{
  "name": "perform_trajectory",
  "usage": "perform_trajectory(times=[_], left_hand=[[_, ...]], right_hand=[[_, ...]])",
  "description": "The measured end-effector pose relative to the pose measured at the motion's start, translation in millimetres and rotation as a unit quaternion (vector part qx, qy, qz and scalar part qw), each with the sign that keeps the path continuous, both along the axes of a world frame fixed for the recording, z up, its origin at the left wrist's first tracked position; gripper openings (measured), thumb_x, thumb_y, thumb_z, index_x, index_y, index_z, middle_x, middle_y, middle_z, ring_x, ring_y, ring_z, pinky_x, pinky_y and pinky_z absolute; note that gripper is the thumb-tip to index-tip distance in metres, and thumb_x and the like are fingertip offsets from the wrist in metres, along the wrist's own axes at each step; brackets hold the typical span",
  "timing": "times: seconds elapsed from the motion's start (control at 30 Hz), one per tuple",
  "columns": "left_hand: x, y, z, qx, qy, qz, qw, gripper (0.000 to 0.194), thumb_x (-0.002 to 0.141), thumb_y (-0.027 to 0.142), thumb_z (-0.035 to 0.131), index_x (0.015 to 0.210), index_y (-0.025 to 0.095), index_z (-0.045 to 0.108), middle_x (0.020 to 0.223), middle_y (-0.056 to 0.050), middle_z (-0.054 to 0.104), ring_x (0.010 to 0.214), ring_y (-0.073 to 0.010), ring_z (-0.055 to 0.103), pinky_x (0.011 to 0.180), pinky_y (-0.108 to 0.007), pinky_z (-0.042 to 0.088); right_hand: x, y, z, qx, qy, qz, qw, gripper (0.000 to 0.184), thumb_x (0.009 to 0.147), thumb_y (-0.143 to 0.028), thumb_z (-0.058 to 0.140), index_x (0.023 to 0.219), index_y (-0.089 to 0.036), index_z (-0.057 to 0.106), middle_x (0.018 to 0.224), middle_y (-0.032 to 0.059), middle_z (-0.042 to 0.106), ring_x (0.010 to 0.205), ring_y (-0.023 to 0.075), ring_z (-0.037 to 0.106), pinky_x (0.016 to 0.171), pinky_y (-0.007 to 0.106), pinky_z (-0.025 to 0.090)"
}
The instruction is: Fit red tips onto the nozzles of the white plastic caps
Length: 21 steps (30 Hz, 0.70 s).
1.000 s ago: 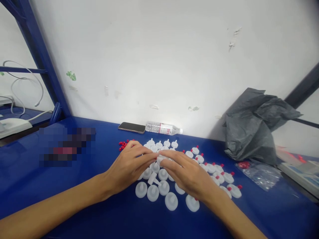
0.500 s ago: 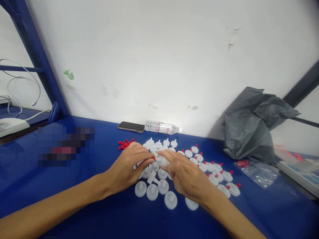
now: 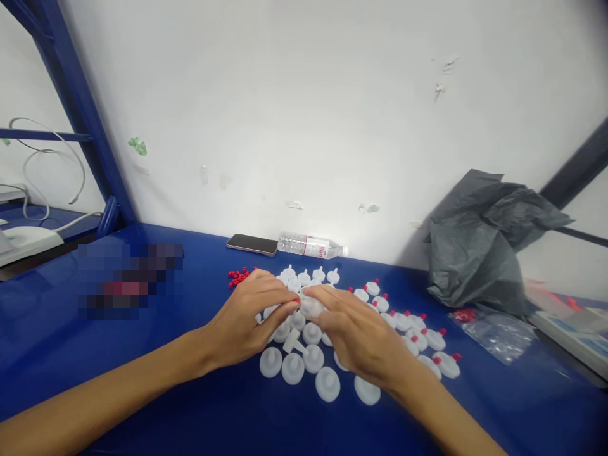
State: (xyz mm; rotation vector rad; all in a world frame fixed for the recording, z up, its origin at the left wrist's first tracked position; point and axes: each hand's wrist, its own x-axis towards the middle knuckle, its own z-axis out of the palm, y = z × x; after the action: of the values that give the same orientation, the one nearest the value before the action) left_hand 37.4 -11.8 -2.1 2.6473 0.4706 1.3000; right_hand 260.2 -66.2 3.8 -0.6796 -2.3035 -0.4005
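My left hand (image 3: 249,313) pinches a small red cap (image 3: 298,299) between thumb and fingers, mostly covered by the fingertips. Closed around a white round plastic piece with a nozzle (image 3: 312,308) is my right hand (image 3: 363,332). The cap is at the nozzle end of that piece, both held above the table; how far it is seated cannot be seen. Below and around the hands lie several bare white nozzle pieces (image 3: 327,384). To the right are several white pieces with red caps on their nozzles (image 3: 435,339). Loose red caps (image 3: 237,277) lie behind my left hand.
On the blue table (image 3: 199,405), a phone (image 3: 251,244) and a plastic bottle lying down (image 3: 311,246) rest near the wall. A grey plastic bag (image 3: 479,247) stands at the right, with a clear bag (image 3: 501,335) before it. A pixelated patch covers something at left.
My right fingers, stretched over the white piece one second ago, have curled around it. The red cap and the piece remain together between my hands. The view has shifted slightly.
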Motion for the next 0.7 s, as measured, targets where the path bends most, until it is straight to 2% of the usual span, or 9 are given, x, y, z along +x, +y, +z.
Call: perform_trajectory(times=[0.07, 0.13, 0.23, 0.3, 0.37, 0.5, 0.7], left_hand=[[0.2, 6.4, 1.7, -0.004, -0.008, 0.026, 1.000, 0.015, 0.097, 0.017, 0.054, 0.104, 0.020, 0.068, 0.087, -0.001, 0.073, 0.080, -0.0147, 0.062, 0.080, -0.032, 0.042], [-3.6, 15.8, 2.0, 0.000, -0.017, 0.077, 0.997, 0.018, 0.098, 0.019, 0.052, 0.104, 0.020, 0.069, 0.089, -0.001, 0.074, 0.083, -0.0151, 0.064, 0.083, -0.032, 0.043], [-15.8, 34.1, -0.6, 0.029, -0.007, 0.176, 0.984, 0.020, 0.097, 0.024, 0.052, 0.095, 0.020, 0.071, 0.083, -0.001, 0.074, 0.076, -0.0158, 0.065, 0.091, -0.038, 0.042], [-24.5, 46.4, -3.5, 0.010, 0.006, 0.242, 0.970, 0.019, 0.095, 0.028, 0.054, 0.093, 0.021, 0.071, 0.072, 0.002, 0.072, 0.071, -0.0168, 0.064, 0.096, -0.043, 0.041], [-30.5, 56.1, -6.6, -0.019, 0.017, 0.282, 0.959, 0.017, 0.093, 0.031, 0.056, 0.097, 0.022, 0.071, 0.067, 0.003, 0.070, 0.069, -0.0182, 0.065, 0.097, -0.045, 0.041], [-34.2, 66.4, -12.4, -0.026, 0.073, 0.265, 0.961, 0.016, 0.092, 0.030, 0.057, 0.092, 0.022, 0.071, 0.082, -0.001, 0.073, 0.080, -0.0210, 0.066, 0.091, -0.043, 0.044], [-36.1, 77.7, -23.4, 0.010, 0.159, 0.233, 0.960, 0.021, 0.093, 0.032, 0.058, 0.103, 0.024, 0.074, 0.107, -0.007, 0.069, 0.105, -0.0269, 0.059, 0.091, -0.045, 0.043]], right_hand=[[8.5, 3.5, 7.4, -0.027, 0.030, -0.030, 0.999, 0.037, 0.093, 0.000, 0.051, 0.124, -0.019, 0.051, 0.129, 0.0115, 0.064, 0.123, 0.0207, 0.060, 0.102, 0.038, 0.053], [24.2, 8.6, 15.8, -0.040, 0.102, -0.094, 0.990, 0.038, 0.095, -0.010, 0.055, 0.130, -0.022, 0.052, 0.123, 0.0089, 0.065, 0.118, 0.0213, 0.062, 0.101, 0.039, 0.053], [61.9, 19.4, 23.8, -0.031, 0.191, -0.204, 0.960, 0.029, 0.095, -0.024, 0.058, 0.124, -0.025, 0.061, 0.118, 0.0087, 0.065, 0.111, 0.0255, 0.063, 0.096, 0.043, 0.054], [91.6, 27.6, 23.4, -0.035, 0.206, -0.260, 0.943, 0.026, 0.094, -0.029, 0.058, 0.119, -0.024, 0.066, 0.118, 0.0091, 0.066, 0.108, 0.0268, 0.064, 0.092, 0.042, 0.056], [118.5, 35.1, 19.0, -0.058, 0.184, -0.316, 0.929, 0.023, 0.092, -0.033, 0.058, 0.109, -0.023, 0.069, 0.111, 0.0083, 0.070, 0.098, 0.0261, 0.068, 0.089, 0.041, 0.055], [149.7, 45.3, 7.0, -0.133, 0.128, -0.402, 0.897, 0.023, 0.089, -0.036, 0.055, 0.099, -0.022, 0.070, 0.103, 0.0079, 0.074, 0.092, 0.0261, 0.069, 0.088, 0.039, 0.051], [159.2, 51.2, -0.9, -0.222, 0.085, -0.429, 0.871, 0.019, 0.083, -0.042, 0.061, 0.086, -0.025, 0.069, 0.088, 0.0028, 0.078, 0.078, 0.0243, 0.072, 0.074, 0.036, 0.049]])
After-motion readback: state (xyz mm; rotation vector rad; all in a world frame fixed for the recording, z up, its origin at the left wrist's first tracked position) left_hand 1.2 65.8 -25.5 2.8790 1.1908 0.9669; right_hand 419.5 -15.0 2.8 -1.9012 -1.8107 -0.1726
